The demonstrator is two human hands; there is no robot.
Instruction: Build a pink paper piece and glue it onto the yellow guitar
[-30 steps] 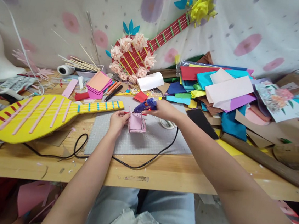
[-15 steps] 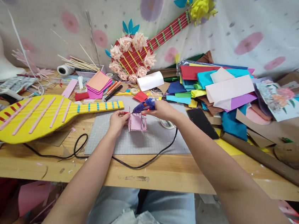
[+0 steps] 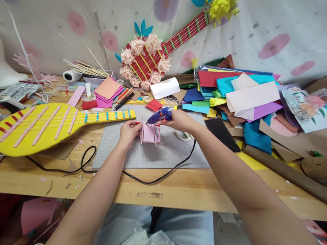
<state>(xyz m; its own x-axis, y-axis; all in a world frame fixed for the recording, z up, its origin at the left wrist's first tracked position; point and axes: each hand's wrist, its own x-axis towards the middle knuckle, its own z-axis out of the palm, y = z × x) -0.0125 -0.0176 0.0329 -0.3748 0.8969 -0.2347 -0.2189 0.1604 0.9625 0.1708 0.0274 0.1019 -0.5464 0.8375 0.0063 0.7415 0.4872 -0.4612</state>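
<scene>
A small pink paper box [image 3: 150, 133] stands on the grey cutting mat [image 3: 160, 153] in the middle of the wooden table. My left hand [image 3: 128, 131] pinches the box at its left side, with a thin red strip at its fingertips. My right hand [image 3: 179, 120] is closed round a blue glue gun [image 3: 160, 116], whose nozzle points down-left at the box's top edge. The gun's black cord [image 3: 134, 176] loops over the mat toward the table's front edge.
A yellow cardboard guitar [image 3: 49, 126] lies at the left. A red guitar with paper flowers [image 3: 155, 57] leans on the back curtain. A heap of coloured paper [image 3: 242, 95], a black phone [image 3: 222, 134], a tape roll [image 3: 183, 135] and a brown roll [image 3: 289, 174] lie to the right.
Hardly anything differs. The glue gun's nozzle and the pink box have shifted very slightly; both hands keep their hold.
</scene>
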